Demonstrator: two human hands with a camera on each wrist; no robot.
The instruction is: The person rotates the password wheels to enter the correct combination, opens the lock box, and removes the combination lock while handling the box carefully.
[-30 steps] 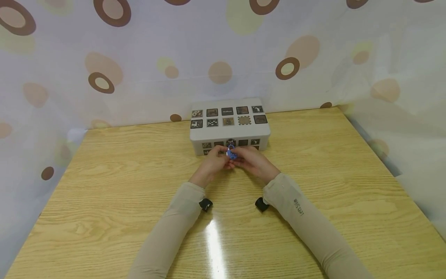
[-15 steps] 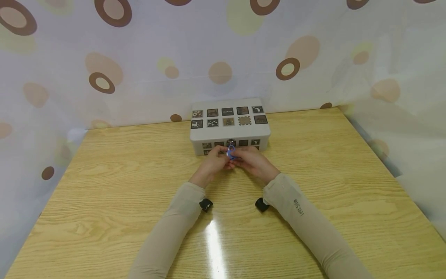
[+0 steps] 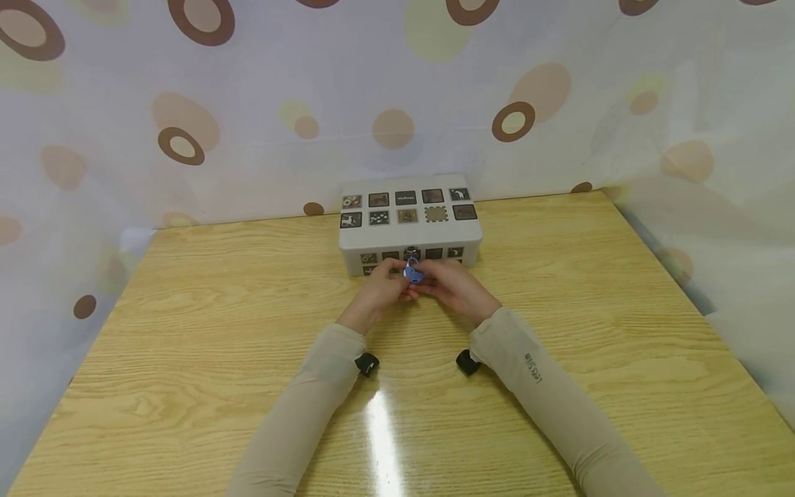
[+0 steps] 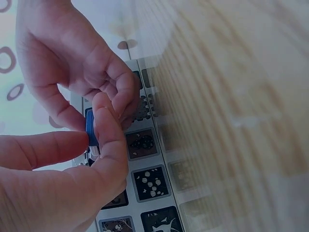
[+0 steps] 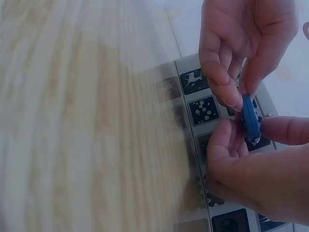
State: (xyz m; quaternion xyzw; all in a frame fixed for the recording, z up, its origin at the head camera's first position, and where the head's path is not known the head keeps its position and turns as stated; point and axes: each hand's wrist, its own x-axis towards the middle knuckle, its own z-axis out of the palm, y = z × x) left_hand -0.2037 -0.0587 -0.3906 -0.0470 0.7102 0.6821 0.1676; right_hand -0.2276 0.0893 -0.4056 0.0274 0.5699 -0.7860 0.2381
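Note:
A small blue padlock (image 3: 413,274) hangs at the metal clasp (image 3: 411,252) on the front of a white tin box (image 3: 406,239), which has dark square pictures on its lid and front. My left hand (image 3: 377,288) pinches the padlock from the left between thumb and fingers, as the left wrist view shows. From the other side my right hand (image 3: 458,288) holds it too, its thumb against one face and its curled fingers behind. In the right wrist view the padlock (image 5: 250,118) is seen edge-on. Whether the shackle is locked cannot be made out.
The box stands at the back of a wood-grain table (image 3: 217,331), near a white curtain (image 3: 279,83) with brown and beige circles. Black wrist straps (image 3: 367,364) hang under both sleeves. A light reflection lies on the table's front.
My right thumb covered more of the padlock half a second ago and has shifted back, so more of the blue body shows. The box and my left hand look unmoved.

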